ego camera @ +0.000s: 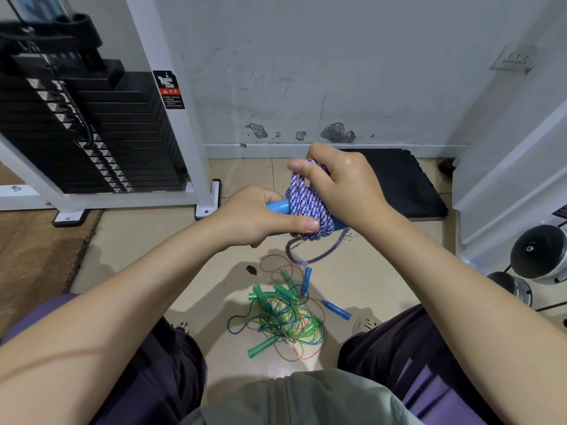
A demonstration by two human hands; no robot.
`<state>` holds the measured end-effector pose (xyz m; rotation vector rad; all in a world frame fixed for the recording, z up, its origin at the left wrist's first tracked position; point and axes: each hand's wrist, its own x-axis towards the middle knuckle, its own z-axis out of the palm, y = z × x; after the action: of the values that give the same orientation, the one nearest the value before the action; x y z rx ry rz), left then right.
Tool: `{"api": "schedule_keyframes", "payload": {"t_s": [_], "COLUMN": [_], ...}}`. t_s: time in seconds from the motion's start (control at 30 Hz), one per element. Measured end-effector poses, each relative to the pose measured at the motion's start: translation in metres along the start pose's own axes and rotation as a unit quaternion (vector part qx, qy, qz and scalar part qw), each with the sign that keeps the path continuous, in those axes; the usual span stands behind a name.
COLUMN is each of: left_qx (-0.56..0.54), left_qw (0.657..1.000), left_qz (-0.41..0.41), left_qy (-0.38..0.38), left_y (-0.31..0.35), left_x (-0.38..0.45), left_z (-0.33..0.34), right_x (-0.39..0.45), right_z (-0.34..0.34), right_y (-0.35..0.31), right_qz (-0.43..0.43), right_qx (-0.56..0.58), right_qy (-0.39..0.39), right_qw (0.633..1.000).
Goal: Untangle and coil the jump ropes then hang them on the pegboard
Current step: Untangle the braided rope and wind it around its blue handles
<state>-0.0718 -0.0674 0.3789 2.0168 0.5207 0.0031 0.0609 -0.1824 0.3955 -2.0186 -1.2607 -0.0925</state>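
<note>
1. The left hand (260, 216) is gripping a blue handle (278, 207), fingers curled around it and the thumb pressing down on the wound turns to keep them in place.
2. The right hand (337, 179) is pinching the top of the purple-and-white rope (310, 207), thumb and fingers closing over a loop as it is being laid around the handle above the floor.
3. A loose tail of the same rope (310, 256) is hanging below the coil and curling toward the tiles; its far end cannot be made out.
4. The braided cord is looking soft, light and limp, with a rough weave that should be holding its turns under light thumb pressure; the hard plastic handle is looking like the steadier place to grasp.
5. A tangle of thin ropes (285, 317), green, blue and orange with green and blue handles, is lying on the floor (147, 246) between the person's knees. These cords are looking slick and springy, likely to spring open, so taking them by a handle seems wisest.
6. No pegboard is showing; a weight stack (92, 133) is standing to the left.
</note>
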Motion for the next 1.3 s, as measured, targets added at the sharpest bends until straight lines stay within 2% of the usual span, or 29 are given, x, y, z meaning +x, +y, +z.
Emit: {"api": "schedule_keyframes", "payload": {"t_s": [0.27,0.47,0.67,1.0,1.07,1.2,1.3], "left_qx": [0.085,0.065,0.015,0.107,0.11,0.079,0.061], "left_qw": [0.995,0.996,0.999,0.991,0.99,0.993,0.994], "left_qz": [0.028,0.024,0.005,0.051,0.058,0.066,0.073], "left_qy": [0.036,0.058,0.037,0.058,0.061,0.057,0.059], "left_y": [-0.002,-0.003,-0.003,-0.009,-0.009,-0.009,-0.009], "left_x": [-0.003,-0.004,-0.004,0.001,0.001,0.002,0.001], "left_z": [0.002,0.0,0.0,-0.005,-0.007,-0.016,-0.02], "right_x": [0.001,0.003,0.007,0.004,0.003,0.0,-0.001], "right_z": [0.008,0.008,0.008,0.005,0.004,-0.002,-0.007], "right_y": [0.011,0.009,0.007,0.016,0.017,0.017,0.018], "right_qz": [0.078,0.124,0.125,0.085,0.108,0.155,0.176], "right_qx": [0.083,0.156,0.13,0.129,0.159,0.297,0.413], "right_qy": [0.023,0.022,0.038,-0.107,-0.146,-0.193,-0.212], "right_qw": [0.993,0.98,0.983,0.982,0.97,0.922,0.868]}}
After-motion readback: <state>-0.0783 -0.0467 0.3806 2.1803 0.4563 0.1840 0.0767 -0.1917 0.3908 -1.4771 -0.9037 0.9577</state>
